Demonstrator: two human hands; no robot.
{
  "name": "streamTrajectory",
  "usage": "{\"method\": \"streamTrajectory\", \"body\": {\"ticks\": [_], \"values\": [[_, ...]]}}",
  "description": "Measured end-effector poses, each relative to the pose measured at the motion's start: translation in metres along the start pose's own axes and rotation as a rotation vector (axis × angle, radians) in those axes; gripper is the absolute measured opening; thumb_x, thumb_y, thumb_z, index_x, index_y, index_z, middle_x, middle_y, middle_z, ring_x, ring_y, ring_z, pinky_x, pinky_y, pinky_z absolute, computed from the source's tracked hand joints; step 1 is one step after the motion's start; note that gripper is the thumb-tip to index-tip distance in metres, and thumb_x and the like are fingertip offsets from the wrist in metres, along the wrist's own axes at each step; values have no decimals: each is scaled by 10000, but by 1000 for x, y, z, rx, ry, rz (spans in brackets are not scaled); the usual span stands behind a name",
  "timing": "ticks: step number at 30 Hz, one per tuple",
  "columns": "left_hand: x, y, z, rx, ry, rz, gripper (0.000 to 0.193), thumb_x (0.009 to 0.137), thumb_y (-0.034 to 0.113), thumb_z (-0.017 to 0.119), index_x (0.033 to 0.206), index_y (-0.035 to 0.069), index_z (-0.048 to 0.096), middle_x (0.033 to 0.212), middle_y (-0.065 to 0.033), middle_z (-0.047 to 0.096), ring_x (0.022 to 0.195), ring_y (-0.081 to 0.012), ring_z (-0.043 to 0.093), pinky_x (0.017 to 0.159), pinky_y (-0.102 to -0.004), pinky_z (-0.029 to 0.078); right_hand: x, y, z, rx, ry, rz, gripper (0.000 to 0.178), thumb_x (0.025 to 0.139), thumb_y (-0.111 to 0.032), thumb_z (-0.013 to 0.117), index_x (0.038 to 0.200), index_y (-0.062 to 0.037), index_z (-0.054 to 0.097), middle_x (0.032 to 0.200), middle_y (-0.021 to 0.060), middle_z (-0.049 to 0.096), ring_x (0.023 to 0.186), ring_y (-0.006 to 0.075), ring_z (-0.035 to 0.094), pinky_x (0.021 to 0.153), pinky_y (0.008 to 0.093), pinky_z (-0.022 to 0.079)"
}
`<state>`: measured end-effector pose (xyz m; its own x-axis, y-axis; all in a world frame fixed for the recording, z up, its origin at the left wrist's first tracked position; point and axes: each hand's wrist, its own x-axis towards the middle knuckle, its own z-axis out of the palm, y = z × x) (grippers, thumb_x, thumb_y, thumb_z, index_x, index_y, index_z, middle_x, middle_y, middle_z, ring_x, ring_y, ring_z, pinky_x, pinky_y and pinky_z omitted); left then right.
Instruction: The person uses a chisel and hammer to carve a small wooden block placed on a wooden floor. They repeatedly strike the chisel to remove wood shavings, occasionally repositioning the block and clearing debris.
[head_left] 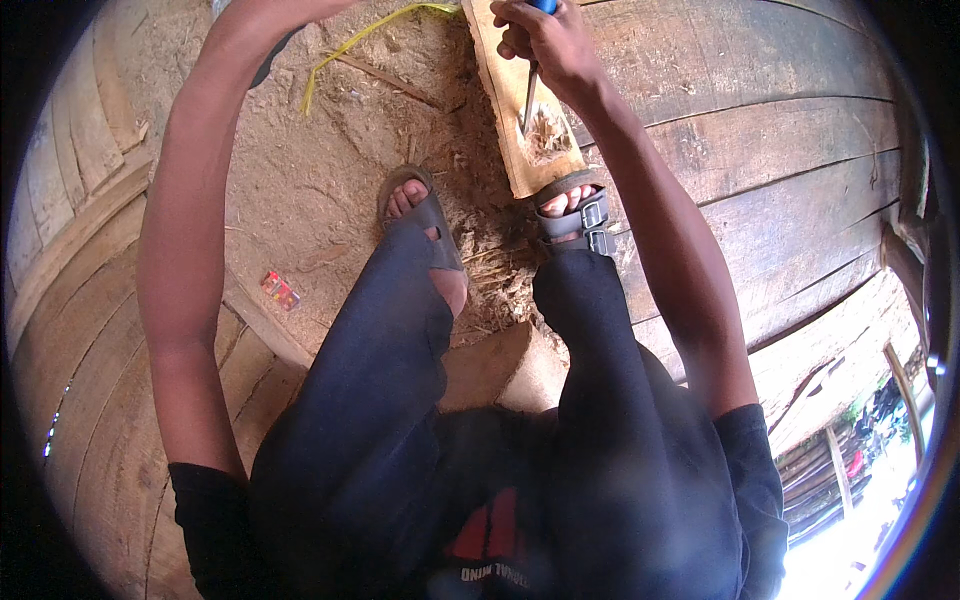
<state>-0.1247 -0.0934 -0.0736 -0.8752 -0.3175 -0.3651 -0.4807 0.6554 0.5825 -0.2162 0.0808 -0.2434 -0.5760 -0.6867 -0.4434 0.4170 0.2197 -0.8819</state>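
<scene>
My right hand (548, 38) is closed around the blue handle of a chisel (531, 95), whose metal shaft slants down to a rough hollow (545, 138) cut in a pale wooden plank (513, 178). Splintered fibres line this hollow. The plank's near end meets my right sandal (575, 212). Only a part of my left hand (308, 8) shows at the top edge, beyond a dark band on the wrist; its fingers are out of the picture, so what it holds is hidden.
Dirt and wood chips cover the ground (350, 150), with a yellow strip (350, 45) and a small red packet (280, 290) lying on it. Board walls (740, 130) rise on the right and left. My left sandal (430, 220) stands left of the plank.
</scene>
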Motion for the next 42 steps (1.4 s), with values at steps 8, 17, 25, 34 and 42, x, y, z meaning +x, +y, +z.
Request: {"method": "streamTrajectory", "body": {"ticks": [8, 17, 25, 34, 42], "values": [[-24, -12, -9, -187, 42, -145, 391, 1033, 190, 445, 1399, 66, 503, 662, 52, 452, 538, -50, 435, 481, -224, 387, 13, 1, 7, 16, -81, 58, 183, 839, -185, 666, 786, -17, 616, 582, 45, 546, 491, 138, 525, 472, 290, 428], [-30, -20, -9, -164, 40, -203, 411, 1025, 252, 490, 1387, 57, 519, 687, 41, 496, 551, -58, 474, 487, -221, 414, 17, 3, 13, -4, -151, 75, 211, 825, -201, 669, 724, -31, 596, 571, 24, 517, 479, 138, 510, 460, 293, 425], [-28, -16, -10, -191, 22, -245, 412, 1024, 216, 476, 1405, 62, 496, 701, 35, 494, 558, -45, 477, 485, -205, 401, 25, 8, 26, -302, -178, -18, 249, 834, -208, 654, 716, -2, 577, 590, 52, 542, 491, 157, 540, 471, 323, 452], [-37, -37, -1, -292, 105, -220, 417, 1024, 190, 460, 1425, 76, 472, 680, 60, 431, 527, -39, 416, 459, -203, 362, 25, 12, 31, -94, -238, -21, 218, 851, -186, 645, 710, -40, 565, 571, 24, 506, 475, 135, 500, 457, 311, 427], [-23, -25, -5, -390, 120, -79, 398, 1029, 193, 455, 1393, 36, 490, 691, 47, 459, 530, -37, 413, 464, -215, 347, 25, 20, 5, 168, -39, 52, 168, 859, -169, 651, 771, -46, 578, 605, 31, 527, 477, 128, 493, 457, 295, 422]]}}
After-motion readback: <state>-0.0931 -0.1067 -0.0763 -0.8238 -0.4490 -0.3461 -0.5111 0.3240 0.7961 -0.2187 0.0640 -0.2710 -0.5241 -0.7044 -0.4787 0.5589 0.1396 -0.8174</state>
